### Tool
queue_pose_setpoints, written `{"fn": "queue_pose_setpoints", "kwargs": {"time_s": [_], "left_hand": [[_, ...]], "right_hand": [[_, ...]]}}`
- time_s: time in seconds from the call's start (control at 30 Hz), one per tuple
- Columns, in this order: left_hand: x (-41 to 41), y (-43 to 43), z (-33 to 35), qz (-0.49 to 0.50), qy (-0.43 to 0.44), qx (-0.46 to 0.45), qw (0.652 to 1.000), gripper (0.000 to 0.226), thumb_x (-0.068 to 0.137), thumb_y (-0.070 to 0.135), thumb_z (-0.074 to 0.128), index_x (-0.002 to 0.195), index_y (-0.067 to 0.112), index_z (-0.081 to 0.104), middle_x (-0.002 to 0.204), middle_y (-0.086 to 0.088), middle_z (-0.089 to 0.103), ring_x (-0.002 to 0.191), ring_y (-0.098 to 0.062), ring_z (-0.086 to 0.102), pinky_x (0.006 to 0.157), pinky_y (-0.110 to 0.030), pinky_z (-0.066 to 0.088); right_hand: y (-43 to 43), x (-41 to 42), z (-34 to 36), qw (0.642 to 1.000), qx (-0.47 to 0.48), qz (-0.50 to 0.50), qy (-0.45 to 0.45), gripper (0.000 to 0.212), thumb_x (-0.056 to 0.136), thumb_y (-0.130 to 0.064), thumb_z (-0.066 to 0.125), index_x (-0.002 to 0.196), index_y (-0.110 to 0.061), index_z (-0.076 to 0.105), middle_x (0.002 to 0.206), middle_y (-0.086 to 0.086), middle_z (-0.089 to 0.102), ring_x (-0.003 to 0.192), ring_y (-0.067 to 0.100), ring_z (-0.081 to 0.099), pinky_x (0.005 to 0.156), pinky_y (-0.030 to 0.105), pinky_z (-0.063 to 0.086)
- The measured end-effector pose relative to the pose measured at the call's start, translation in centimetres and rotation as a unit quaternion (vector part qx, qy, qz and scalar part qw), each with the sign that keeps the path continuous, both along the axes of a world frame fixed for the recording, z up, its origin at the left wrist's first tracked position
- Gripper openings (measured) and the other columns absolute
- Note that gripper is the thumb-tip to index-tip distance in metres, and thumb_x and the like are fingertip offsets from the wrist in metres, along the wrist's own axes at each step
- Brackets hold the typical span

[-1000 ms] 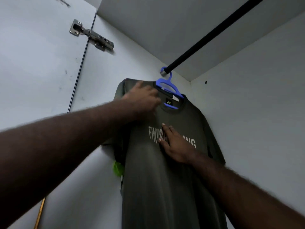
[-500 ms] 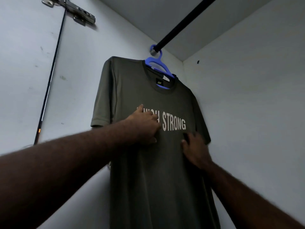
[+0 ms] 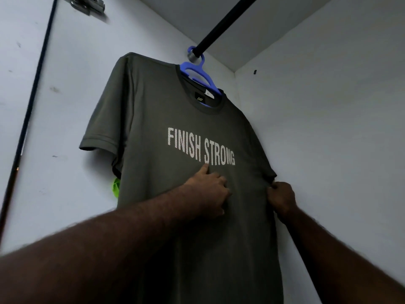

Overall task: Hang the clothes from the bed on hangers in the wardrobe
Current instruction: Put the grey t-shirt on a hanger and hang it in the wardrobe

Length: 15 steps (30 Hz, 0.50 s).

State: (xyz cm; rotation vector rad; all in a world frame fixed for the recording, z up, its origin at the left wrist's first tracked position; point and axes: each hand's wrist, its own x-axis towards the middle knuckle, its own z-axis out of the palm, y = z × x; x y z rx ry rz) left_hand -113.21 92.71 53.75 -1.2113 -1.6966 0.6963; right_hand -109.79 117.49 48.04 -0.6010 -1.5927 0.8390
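My left hand (image 3: pixel 209 190) is sliding down off the lettering, so FINISH STRONG is showing whole, and my right hand (image 3: pixel 282 198) is shifting out to the shirt's edge. At the upper left of the frame a metal hinge (image 3: pixel 88 5) is sitting by the wardrobe door (image 3: pixel 13 62). Something bright green (image 3: pixel 115 187) is peeking out behind the grey t-shirt (image 3: pixel 153 106), which is hanging mid-frame on a blue hanger (image 3: pixel 197 70) from the black rail (image 3: pixel 221 27). My left hand is resting below the print, fingers curled, thumb up; I cannot tell whether it is gripping cloth. Right of centre, my right hand is pinching the sleeve hem.
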Motion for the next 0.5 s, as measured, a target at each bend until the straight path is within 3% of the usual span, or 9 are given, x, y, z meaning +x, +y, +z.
{"fn": "queue_pose_setpoints", "kwargs": {"time_s": [0.1,0.17,0.23,0.3,0.37,0.43,0.5], "left_hand": [[0.4,1.4,0.2,-0.009,0.007,0.013,1.0,0.055,0.093,0.047,0.052,0.139,0.019,0.044,0.14,-0.01,0.044,0.133,-0.027,0.04,0.114,-0.058,0.016],[1.0,2.7,0.7,-0.023,0.008,0.029,0.999,0.053,0.093,0.047,0.052,0.138,0.018,0.045,0.14,-0.011,0.044,0.132,-0.028,0.04,0.115,-0.056,0.018],[1.7,4.0,1.3,-0.033,0.008,0.037,0.999,0.055,0.093,0.047,0.051,0.139,0.018,0.044,0.142,-0.011,0.043,0.134,-0.029,0.039,0.115,-0.056,0.019],[2.2,5.2,1.8,-0.045,0.001,0.044,0.998,0.054,0.094,0.047,0.051,0.138,0.017,0.044,0.142,-0.011,0.044,0.133,-0.029,0.04,0.115,-0.055,0.02],[2.1,6.2,2.3,-0.059,-0.01,0.063,0.996,0.052,0.093,0.046,0.052,0.136,0.016,0.044,0.141,-0.011,0.046,0.131,-0.028,0.042,0.114,-0.054,0.024],[1.6,6.6,2.7,-0.07,-0.023,0.089,0.993,0.054,0.092,0.047,0.054,0.135,0.016,0.044,0.139,-0.012,0.047,0.13,-0.029,0.044,0.111,-0.053,0.028],[0.9,6.7,3.2,-0.082,-0.033,0.12,0.989,0.056,0.091,0.047,0.055,0.135,0.016,0.042,0.137,-0.012,0.047,0.128,-0.029,0.044,0.11,-0.05,0.031]], "right_hand": [[0.4,0.2,1.2,0.992,-0.08,0.02,0.098,0.033,0.09,-0.026,0.06,0.069,-0.001,0.06,0.072,0.01,0.061,0.076,0.029,0.06,0.07,0.034,0.049],[0.2,0.3,2.2,0.973,-0.129,0.119,0.147,0.043,0.089,-0.047,0.06,0.087,-0.004,0.067,0.083,0.011,0.067,0.073,0.029,0.063,0.064,0.037,0.054],[0.4,0.0,3.3,0.936,-0.165,0.256,0.179,0.044,0.094,-0.055,0.051,0.098,-0.013,0.065,0.089,0.009,0.068,0.073,0.027,0.064,0.06,0.033,0.052],[0.7,-0.2,4.6,0.92,-0.137,0.301,0.212,0.038,0.095,-0.052,0.052,0.108,-0.017,0.064,0.101,0.009,0.07,0.089,0.029,0.069,0.078,0.041,0.055],[0.7,0.3,6.0,0.94,-0.046,0.221,0.255,0.027,0.091,-0.031,0.065,0.114,-0.019,0.067,0.112,0.01,0.071,0.101,0.026,0.068,0.095,0.043,0.053],[-0.6,2.5,6.7,0.936,0.059,0.147,0.314,0.018,0.088,-0.014,0.069,0.104,-0.021,0.072,0.105,0.007,0.073,0.1,0.021,0.069,0.096,0.039,0.054],[-2.5,5.1,6.3,0.895,0.106,0.161,0.402,0.011,0.091,-0.013,0.066,0.096,-0.02,0.073,0.094,0.008,0.074,0.085,0.015,0.07,0.082,0.029,0.058]]}}
